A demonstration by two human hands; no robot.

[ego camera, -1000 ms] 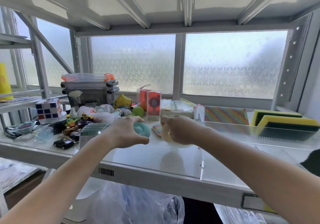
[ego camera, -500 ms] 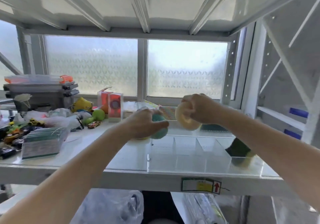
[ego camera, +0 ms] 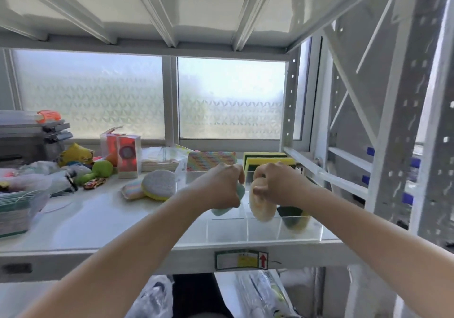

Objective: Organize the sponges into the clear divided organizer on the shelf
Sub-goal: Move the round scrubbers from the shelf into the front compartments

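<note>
Where hands (ego camera: 248, 185) were raised, sponges (ego camera: 260, 203) now enter organizer (ego camera: 260, 231).

Sponges (ego camera: 157, 188) — left of organizer (ego camera: 260, 231)

Teal sponge (ego camera: 222, 209), cream sponge (ego camera: 261, 203) upright over organizer (ego camera: 260, 234).

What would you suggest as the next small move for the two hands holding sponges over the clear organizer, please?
Probably lower and let go: the left hand holds a teal sponge and the right hand a cream sponge edge-down over neighbouring front sections of the organizer, which look free.
</note>
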